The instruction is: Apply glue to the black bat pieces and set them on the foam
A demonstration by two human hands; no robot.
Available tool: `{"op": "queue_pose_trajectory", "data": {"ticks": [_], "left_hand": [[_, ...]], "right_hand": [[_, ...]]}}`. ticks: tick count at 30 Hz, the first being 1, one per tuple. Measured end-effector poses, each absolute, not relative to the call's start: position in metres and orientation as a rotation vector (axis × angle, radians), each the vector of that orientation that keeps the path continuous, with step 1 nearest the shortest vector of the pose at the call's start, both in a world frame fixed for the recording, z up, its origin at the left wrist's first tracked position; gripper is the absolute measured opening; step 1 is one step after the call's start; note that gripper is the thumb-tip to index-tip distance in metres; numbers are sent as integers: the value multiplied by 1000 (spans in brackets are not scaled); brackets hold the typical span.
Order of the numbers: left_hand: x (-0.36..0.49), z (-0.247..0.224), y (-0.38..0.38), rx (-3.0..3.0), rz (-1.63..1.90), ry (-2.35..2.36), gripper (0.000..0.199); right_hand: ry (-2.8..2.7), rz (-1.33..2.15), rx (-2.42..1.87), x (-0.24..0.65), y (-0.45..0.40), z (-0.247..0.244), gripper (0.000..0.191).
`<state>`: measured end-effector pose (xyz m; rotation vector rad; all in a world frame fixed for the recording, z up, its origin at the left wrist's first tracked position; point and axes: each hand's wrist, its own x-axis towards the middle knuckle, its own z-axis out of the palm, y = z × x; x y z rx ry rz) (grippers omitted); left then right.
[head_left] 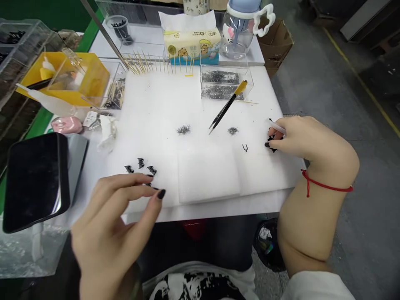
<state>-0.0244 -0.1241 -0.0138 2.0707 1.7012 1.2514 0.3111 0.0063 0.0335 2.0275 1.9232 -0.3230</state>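
Taking the rectangular white foam mat as our clock face, we located several small, black, bat-shaped pieces at eight o'clock, beside the fingers of the left hand, whose thumb and forefinger nearly met; we could not tell whether anything lay between them. At three o'clock, the fingers of the right hand bent over small, jagged black pieces, with a narrow, translucent white strip against them; whether they grasped or merely touched these, we could not tell. We judged such pieces best handled with a light fingertip pinch at one edge, sparing the thin points, and clear of the two dark, glittering granule heaps near the centre. Of lettering, we noted characters too small to read on the yellow-and-blue soft tissue pack at twelve o'clock; the clear, blue-lidded cup at one o'clock bore a Hello Kitty face, and a small white label at nine o'clock carried illegible marks.
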Motion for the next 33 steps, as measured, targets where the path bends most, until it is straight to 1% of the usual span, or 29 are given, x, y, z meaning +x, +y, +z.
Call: {"op": "queue_pose_trajectory", "data": {"ticks": [5, 8, 16, 22, 25, 29, 33], "left_hand": [[-3, -15, -109, 2335, 1209, 1241, 24], [2, -18, -105, 2355, 1212, 1131, 26], [-3, -23, -109, 2330, 1265, 1094, 28], [-3, -17, -116, 2342, 1230, 1084, 28], [-1, -14, -119, 2356, 1234, 1084, 29], [1, -14, -119, 2358, 1272, 1080, 28], [2, -17, -118, 2345, 1300, 1085, 29]], "right_hand": [[1761, -239, 1986, 297, 5, 33, 25], [1763, -214, 1968, 297, 4, 32, 26], [1713, -176, 2055, 290, 0, 31, 28], [1632, -144, 2141, 281, -2, 29, 27], [1621, -158, 2147, 283, -2, 28, 30], [1671, -170, 2145, 283, 0, 27, 30], [1803, -234, 2128, 279, -1, 31, 27]]}}
